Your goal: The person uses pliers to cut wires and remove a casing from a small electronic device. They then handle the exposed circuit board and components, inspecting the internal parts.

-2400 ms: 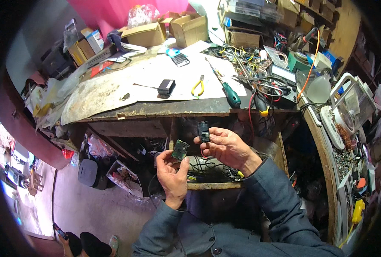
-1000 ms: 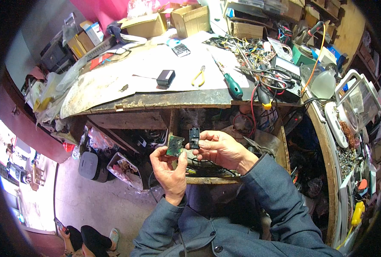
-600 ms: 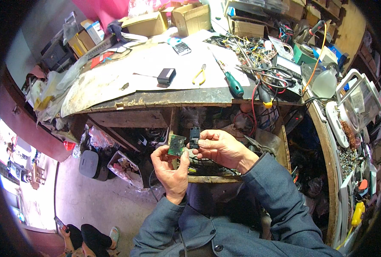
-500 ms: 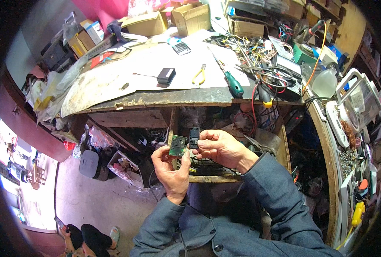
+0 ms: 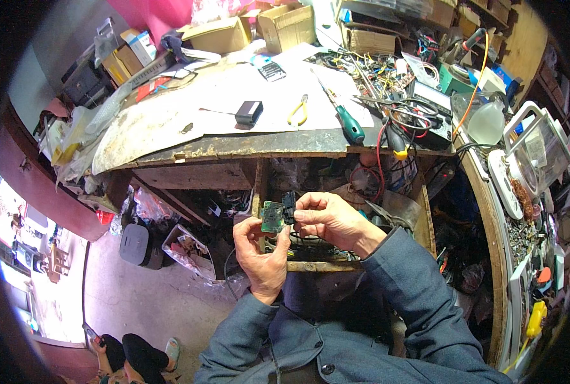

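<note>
Between the thumb and fingers of my left hand (image 5: pixel 261 261) is a small green circuit board (image 5: pixel 271 217). My right hand (image 5: pixel 331 221) pinches a small black plastic part (image 5: pixel 289 205) at the board's right edge; whether the two are joined I cannot tell. Both hands are in front of the workbench, over an open drawer (image 5: pixel 326 266). On the white sheet (image 5: pixel 189 105) beyond them lie a black box-shaped case (image 5: pixel 249 113), yellow-handled pliers (image 5: pixel 298 112) and a screwdriver with a green handle (image 5: pixel 350 126).
Tangled wires and small parts (image 5: pixel 381 75) heap up at the bench's back right. Cardboard boxes (image 5: pixel 287 28) stand along the back. On the floor at left are a dark bin (image 5: pixel 137 246) and a white box of scraps (image 5: pixel 189 253). Another person's legs (image 5: pixel 141 358) show at lower left.
The circuit board has turned and shifted slightly right, up against the black part. The black part has tilted in my right hand, and the gap between the two has closed.
</note>
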{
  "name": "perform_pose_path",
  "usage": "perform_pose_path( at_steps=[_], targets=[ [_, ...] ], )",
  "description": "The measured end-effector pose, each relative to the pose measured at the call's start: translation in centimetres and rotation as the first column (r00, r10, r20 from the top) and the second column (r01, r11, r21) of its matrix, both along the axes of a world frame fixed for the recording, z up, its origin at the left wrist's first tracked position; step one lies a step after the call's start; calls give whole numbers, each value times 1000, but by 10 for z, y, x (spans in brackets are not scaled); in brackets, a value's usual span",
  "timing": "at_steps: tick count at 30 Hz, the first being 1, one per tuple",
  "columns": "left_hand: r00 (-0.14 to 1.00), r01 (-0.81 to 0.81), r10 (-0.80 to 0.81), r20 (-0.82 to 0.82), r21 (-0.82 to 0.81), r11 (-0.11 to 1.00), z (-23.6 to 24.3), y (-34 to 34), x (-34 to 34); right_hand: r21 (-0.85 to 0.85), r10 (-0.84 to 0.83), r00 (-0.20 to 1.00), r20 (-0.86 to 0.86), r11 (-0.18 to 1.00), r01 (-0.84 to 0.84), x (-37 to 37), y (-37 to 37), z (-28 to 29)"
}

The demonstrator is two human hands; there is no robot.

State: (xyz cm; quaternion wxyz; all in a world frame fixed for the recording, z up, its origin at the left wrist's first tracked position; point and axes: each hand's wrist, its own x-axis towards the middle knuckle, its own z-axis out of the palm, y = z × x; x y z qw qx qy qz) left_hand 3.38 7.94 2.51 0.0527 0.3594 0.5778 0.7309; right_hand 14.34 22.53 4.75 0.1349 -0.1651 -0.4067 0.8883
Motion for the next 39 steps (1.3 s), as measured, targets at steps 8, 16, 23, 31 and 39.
perform_pose_path(
  at_steps=[8, 16, 23, 31, 39],
  targets=[
    [998, -15, 11, -57, -74, 997, -2, -3, 0, 21, -30, 1000, 7, 999, 30, -1, -1, 1],
    [993, -52, 46, -111, -48, 997, -10, 0, -3, 24, -48, 999, -6, 999, 48, -1, -1, -3],
    [989, -59, 49, -140, -66, 996, -8, -2, -1, 33, -25, 999, -34, 999, 26, -1, 1, -7],
    [992, -60, 62, -107, 21, 998, -11, -1, 0, 6, 4, 999, -32, 1000, -4, 0, 1, -2],
    [987, -75, 76, -144, 12, 997, -9, -1, 0, -4, 21, 999, -48, 1000, -21, 0, 1, -1]
  ],
)
